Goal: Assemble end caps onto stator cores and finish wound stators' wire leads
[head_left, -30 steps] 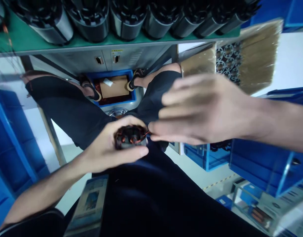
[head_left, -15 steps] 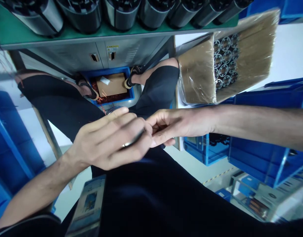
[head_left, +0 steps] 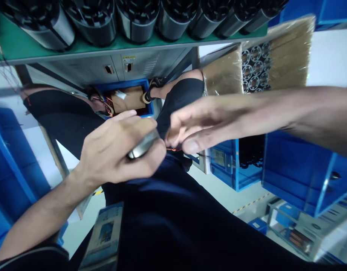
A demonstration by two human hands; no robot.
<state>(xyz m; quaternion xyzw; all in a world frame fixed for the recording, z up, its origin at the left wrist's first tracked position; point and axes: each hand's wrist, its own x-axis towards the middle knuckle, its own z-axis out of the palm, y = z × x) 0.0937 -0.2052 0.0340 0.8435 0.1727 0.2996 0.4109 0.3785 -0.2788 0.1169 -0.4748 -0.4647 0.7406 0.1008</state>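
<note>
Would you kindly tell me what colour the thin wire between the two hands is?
Coppery orange-red; the thin wire shows only in the head view.

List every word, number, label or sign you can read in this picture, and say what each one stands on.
Nothing can be read.
Yellow-and-white sticker on the grey cabinet: too small and blurred.
Printed sheet on the box by the lap: picture and print blurred.
Labels on the boxes at lower right: too small.
Left hand and its metal motor part, right hand: no lettering visible.
</note>
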